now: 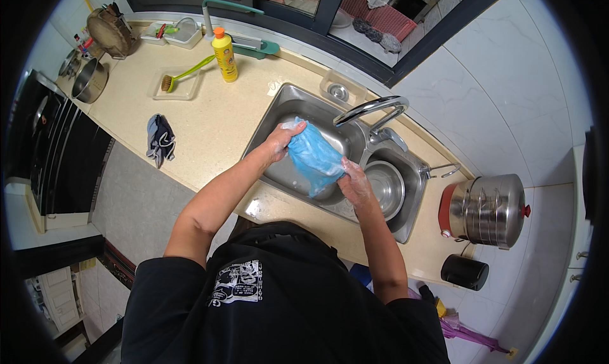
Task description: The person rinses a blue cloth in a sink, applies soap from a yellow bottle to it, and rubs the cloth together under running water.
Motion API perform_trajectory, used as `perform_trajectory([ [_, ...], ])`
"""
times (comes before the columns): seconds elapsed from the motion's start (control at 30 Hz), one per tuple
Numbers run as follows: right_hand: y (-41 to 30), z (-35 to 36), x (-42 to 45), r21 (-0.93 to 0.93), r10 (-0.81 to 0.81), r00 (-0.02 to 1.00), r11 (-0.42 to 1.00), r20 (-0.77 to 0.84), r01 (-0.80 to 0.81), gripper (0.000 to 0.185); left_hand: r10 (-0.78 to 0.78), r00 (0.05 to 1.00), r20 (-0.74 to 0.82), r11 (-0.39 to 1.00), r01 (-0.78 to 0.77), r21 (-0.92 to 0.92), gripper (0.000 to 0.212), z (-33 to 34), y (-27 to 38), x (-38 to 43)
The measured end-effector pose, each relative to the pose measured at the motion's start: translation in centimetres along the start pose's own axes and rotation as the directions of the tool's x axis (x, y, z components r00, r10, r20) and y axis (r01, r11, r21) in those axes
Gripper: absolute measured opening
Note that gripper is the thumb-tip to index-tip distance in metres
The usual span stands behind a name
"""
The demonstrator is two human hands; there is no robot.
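Observation:
A wet blue cloth (314,154) with soapy suds on it is stretched between my two hands, above the larger basin of a stainless steel double sink (266,173). My left hand (284,138) grips its upper left end, the thumb lying on top. At the right end, my right hand (354,181) pinches the fabric, and foam coats the fingers. Below the cloth the basin floor looks wet. A chrome faucet (371,111) arches over the sink from the back. In the smaller basin, close by my right hand, sits a round metal bowl (387,188).
A yellow squeeze bottle (224,57) with an orange cap stands left of the sink. Near it, a green-handled brush (188,74) rests on a clear plastic tray (176,95). A crumpled dark cloth (161,140) lies by the counter's edge. A stacked metal steamer (485,212) is at right.

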State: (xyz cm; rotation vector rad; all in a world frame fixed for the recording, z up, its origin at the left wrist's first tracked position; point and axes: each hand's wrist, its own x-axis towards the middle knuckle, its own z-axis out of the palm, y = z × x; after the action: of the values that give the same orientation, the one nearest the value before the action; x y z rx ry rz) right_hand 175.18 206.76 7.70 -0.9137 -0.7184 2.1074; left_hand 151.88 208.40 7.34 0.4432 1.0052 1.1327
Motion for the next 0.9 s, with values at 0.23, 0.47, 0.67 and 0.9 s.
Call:
perform_trajectory([
  [0.23, -0.6, 1.8, -0.6, 0.216, 0.083, 0.994, 0.972, 0.074, -0.097, 0.034, 0.100, 0.990, -0.096, 0.979, -0.081, 0.185, 0.037, -1.0, -1.1, 0.6],
  [0.47, 3.0, -0.6, 2.4, 0.160, 0.048, 0.987, 0.987, -0.154, -0.023, 0.032, 0.472, 0.881, 0.004, 0.726, -0.392, 0.565, 0.024, 1.7, -4.8, 0.4],
  [0.67, 5.4, -0.1, 4.2, 0.141, 0.129, 0.973, 0.985, -0.192, -0.103, 0.030, 0.586, 0.538, 0.606, -0.038, -0.728, 0.684, 0.023, 8.5, -6.4, -3.9],
  [0.9, 6.0, 1.5, 5.4, 0.418, 0.191, 0.980, 0.887, 0.057, -0.197, 0.029, 0.604, 0.730, 0.320, 0.104, -0.470, 0.876, 0.036, 8.6, -4.4, -4.9],
])
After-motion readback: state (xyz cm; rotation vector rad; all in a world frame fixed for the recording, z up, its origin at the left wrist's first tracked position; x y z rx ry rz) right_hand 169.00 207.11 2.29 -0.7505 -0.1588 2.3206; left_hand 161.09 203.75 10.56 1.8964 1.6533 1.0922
